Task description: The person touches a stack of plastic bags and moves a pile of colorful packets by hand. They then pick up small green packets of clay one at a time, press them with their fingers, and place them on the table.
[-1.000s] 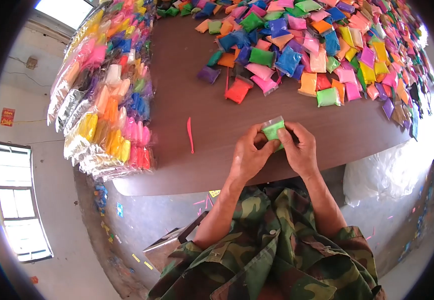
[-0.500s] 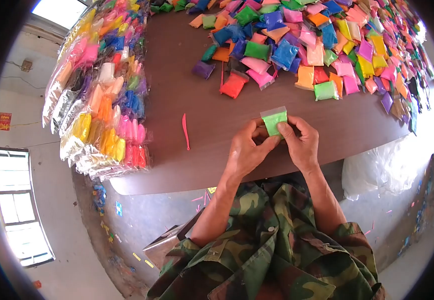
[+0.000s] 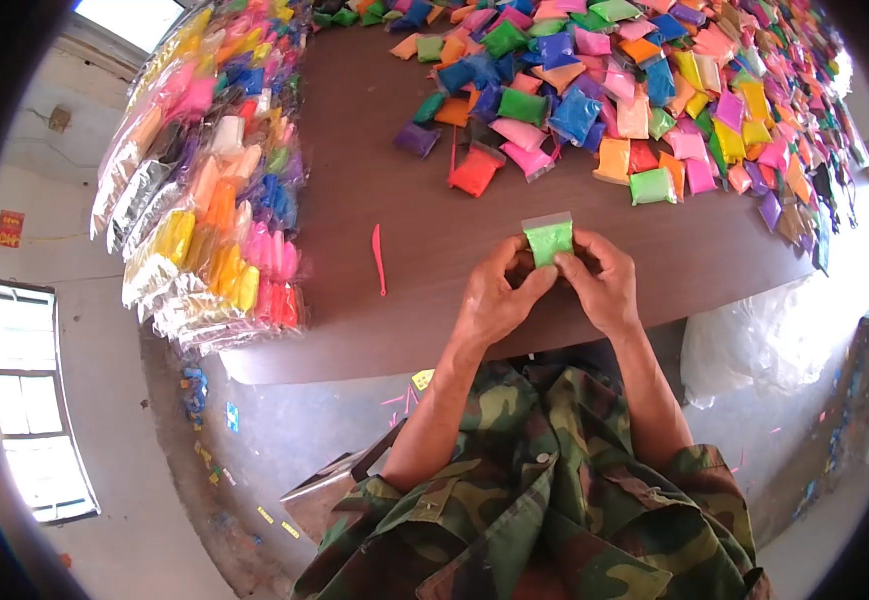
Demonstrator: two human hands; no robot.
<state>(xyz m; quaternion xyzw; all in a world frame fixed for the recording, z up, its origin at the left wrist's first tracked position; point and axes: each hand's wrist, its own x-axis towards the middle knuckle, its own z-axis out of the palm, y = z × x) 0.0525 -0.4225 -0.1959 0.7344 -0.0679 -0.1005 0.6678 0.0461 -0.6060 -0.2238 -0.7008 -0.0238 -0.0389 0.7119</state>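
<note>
A small clear bag of bright green filling is held upright between my two hands, over the near part of the brown table. My left hand grips its left side, with thumb and fingers closed. On the right side my right hand pinches it, thumb on the lower front. The bag's clear top strip sticks up above the fingers. Some fingertips are hidden behind the bag. To the left of my hands a pink plastic knife-shaped tool lies on the tabletop.
Many small colourful bags are heaped across the back and right of the table. Stacked along the left edge are long clear packs of coloured pieces. A translucent plastic sack hangs below the right edge. A box-like seat stands behind, on the left.
The green bag has turned slightly to stand straighter, and my thumbs have come closer together at its lower edge. The view has shifted a little.
</note>
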